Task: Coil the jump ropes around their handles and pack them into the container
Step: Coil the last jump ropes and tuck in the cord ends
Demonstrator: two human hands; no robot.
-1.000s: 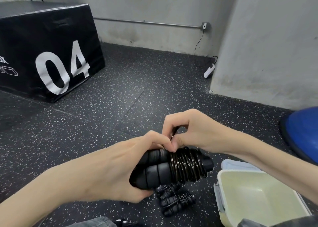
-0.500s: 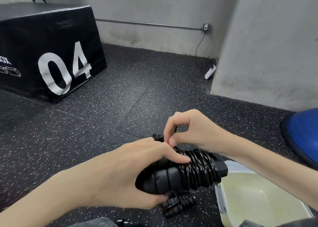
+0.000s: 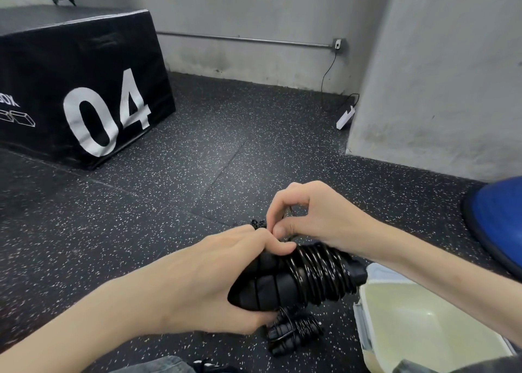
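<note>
Closest to me, my left hand (image 3: 214, 282) has its grip wrapped around a pair of black ribbed jump-rope handles (image 3: 271, 285), thumb laid along the top. Glossy black rope (image 3: 319, 273) is coiled in tight turns round their far half. Just beyond, my right hand (image 3: 310, 217) pinches the thin loose end of that rope between thumb and forefinger, right above the coils. Under the held bundle, a second, already wound black jump rope (image 3: 293, 330) lies on the speckled dark rubber floor (image 3: 169, 203). Beside it to the right sits the open pale cream plastic container (image 3: 418, 324). Further off I see a blue dome trainer (image 3: 497, 220) at right, and a black padded box marked 04 (image 3: 79, 84) by the grey wall.
</note>
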